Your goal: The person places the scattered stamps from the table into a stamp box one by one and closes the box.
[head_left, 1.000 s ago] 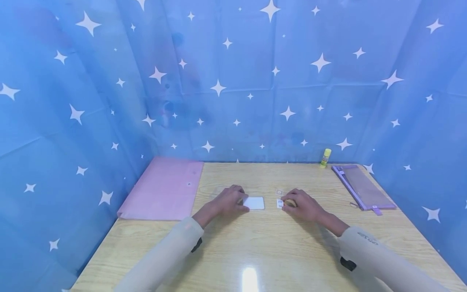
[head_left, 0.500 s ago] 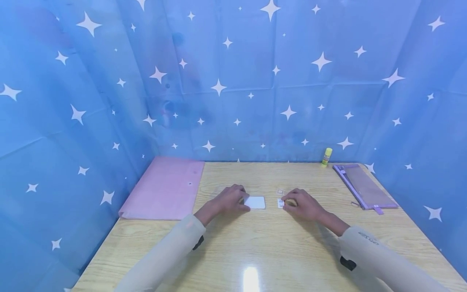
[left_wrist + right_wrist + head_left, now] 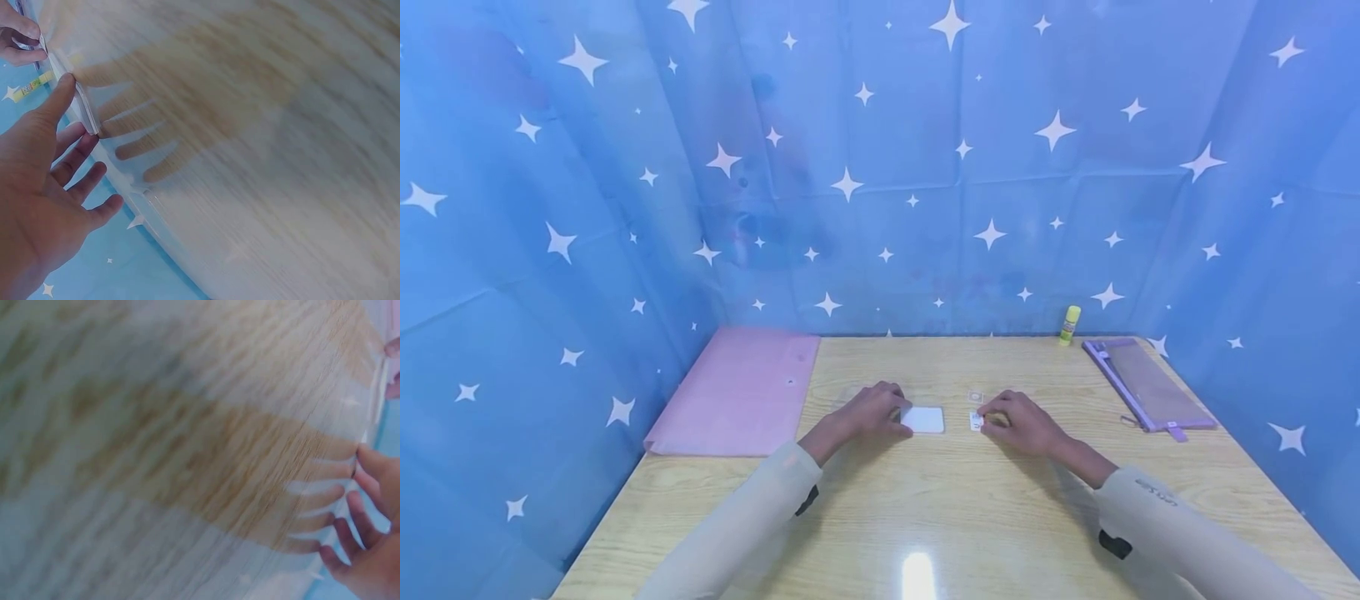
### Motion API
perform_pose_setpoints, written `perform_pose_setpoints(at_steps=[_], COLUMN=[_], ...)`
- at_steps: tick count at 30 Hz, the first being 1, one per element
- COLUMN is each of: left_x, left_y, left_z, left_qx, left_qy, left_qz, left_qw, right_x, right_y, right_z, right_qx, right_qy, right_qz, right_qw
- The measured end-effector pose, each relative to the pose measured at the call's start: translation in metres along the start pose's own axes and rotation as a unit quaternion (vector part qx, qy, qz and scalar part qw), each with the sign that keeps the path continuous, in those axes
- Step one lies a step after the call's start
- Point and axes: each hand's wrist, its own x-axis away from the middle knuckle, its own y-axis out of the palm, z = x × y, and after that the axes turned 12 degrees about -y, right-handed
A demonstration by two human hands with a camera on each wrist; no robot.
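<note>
My left hand (image 3: 877, 410) holds a flat white rectangular pad or card stack (image 3: 922, 419) at its left end, low over the table. In the left wrist view this white stack (image 3: 85, 107) shows layered edges, with the thumb at one side and fingertips at the other. To the right, my right hand (image 3: 1017, 421) pinches a small white card (image 3: 976, 421) with dark print, its right part covered by the fingers. Just beyond that card lies another small, pale square (image 3: 975, 397) with a faint round mark. A gap of bare wood separates the two hands' things.
A pink translucent folder (image 3: 741, 392) lies at the left of the wooden table (image 3: 880, 508). At the back right stands a yellow glue stick (image 3: 1070, 325), beside a purple zip pouch (image 3: 1150, 383). A blue star-patterned curtain (image 3: 910, 275) encloses the table's back and sides.
</note>
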Motion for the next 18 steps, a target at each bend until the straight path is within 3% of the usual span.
perform_pose_setpoints(at_steps=[18], left_x=[0.0015], left_y=[-0.0023], left_z=[-0.0010], left_qx=[-0.006], left_qy=[-0.001], left_qz=[-0.006], left_qw=[1.0000], right_x=[0.0012], right_y=[-0.0013], right_z=[-0.0054], right_qx=[0.021], right_qy=[-0.010], right_qz=[-0.006], right_qw=[0.9997])
